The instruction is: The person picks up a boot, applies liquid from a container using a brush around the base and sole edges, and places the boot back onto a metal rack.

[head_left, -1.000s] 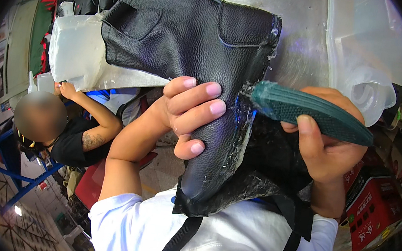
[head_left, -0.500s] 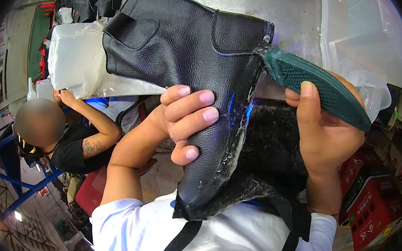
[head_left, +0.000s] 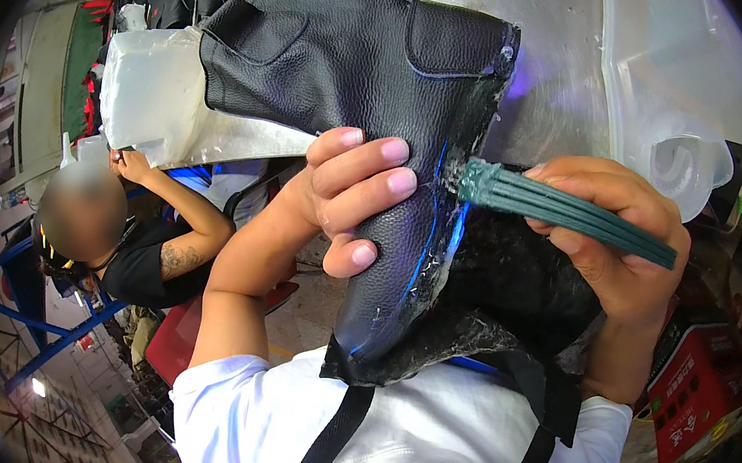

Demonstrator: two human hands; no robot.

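Observation:
A black pebbled-leather boot upper lies sole-edge to the right, its toe towards my chest. My left hand is closed around its foot part, fingers over the leather. My right hand grips a dark green ridged tool, whose exact kind I cannot make out. A clear, glossy residue coats the tool's tip, which touches the boot's rough bottom edge about midway between heel and toe. Blue light glints along that edge.
Beyond the boot is a metal worktop. Translucent plastic containers flank it, with a clear tub at right. A red box stands lower right. Another person sits at left. A black apron covers my front.
My right hand has brought the green tool from the heel end down the boot's edge and turned it, so its ridged side faces up. The boot has shifted slightly farther away.

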